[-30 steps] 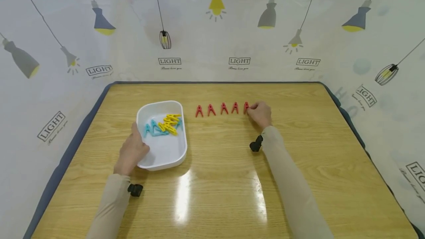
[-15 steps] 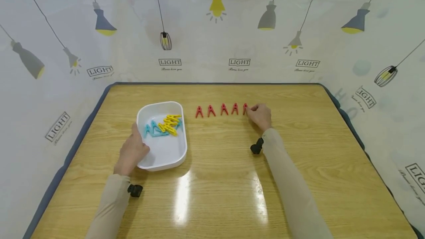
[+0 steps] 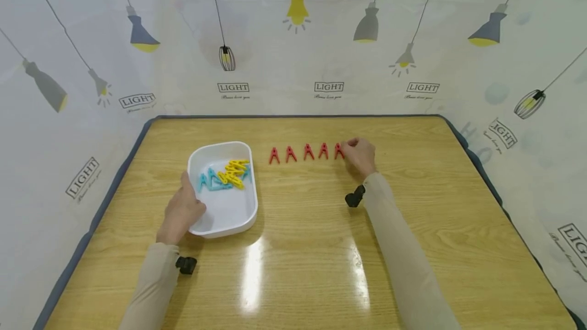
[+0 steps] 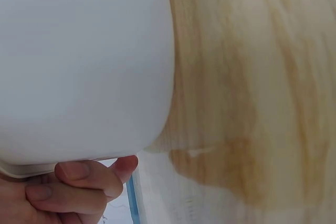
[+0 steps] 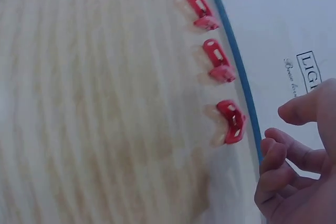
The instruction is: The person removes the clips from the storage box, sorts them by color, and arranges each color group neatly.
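My left hand (image 3: 182, 213) grips the left rim of a white plastic tray (image 3: 225, 213), thumb over the edge. In the left wrist view its curled fingers (image 4: 86, 187) lie against the tray's outside (image 4: 84, 66). Yellow clothespins (image 3: 236, 180) and light blue clothespins (image 3: 203, 182) are heaped inside the tray. Several red clothespins stretch in a row to the right of it. Just beside the row's rightmost red clothespin (image 3: 338, 150) is my right hand (image 3: 361, 156), empty. The right wrist view shows its thumb and fingers spread apart, off that same clothespin (image 5: 234, 122).
The wooden table (image 3: 302, 248) has a dark blue edge at the back and sides. White sheeting (image 3: 275, 55) printed with lamps rises behind it. Each wrist carries a small black camera, the right one (image 3: 355, 196) hanging near the tabletop.
My right hand held the rightmost red clothespin, shifted it slightly left, then let go of it and rose a little. My left hand and the tray stay in place.
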Tool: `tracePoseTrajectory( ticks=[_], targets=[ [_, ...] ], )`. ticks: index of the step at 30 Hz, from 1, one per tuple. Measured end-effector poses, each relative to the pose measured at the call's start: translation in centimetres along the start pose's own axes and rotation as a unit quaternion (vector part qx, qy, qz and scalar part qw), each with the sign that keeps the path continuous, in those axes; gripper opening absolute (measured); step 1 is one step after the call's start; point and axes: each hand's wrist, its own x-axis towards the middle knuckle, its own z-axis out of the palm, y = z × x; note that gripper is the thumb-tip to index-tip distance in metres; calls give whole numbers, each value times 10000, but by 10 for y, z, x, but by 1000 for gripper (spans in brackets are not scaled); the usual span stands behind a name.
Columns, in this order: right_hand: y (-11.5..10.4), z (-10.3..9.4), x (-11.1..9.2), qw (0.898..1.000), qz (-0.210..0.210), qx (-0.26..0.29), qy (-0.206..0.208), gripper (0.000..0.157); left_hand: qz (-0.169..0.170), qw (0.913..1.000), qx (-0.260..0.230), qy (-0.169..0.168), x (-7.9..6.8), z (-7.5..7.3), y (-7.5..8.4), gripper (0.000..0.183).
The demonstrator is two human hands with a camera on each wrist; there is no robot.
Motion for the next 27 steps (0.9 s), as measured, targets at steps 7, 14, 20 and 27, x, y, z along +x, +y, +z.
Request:
tracePoseTrajectory(
  ticks=[7,14,20,27],
  targets=[
    [-20,-3,3,9998,-168,-14,44,35,84,10000,-12,-45,2,1,1,103],
    [-55,11,5,9991,-417,-103,26,30,48,10000,-5,2,-2,-1,-7,102],
    [-83,23,6,9979,-638,-47,-49,26,68,10000,-16,10,-4,-4,-11,101],
    [-104,27,5,9964,-829,-47,-159,21,110,9999,-40,-56,1,-2,-3,103]
  ],
)
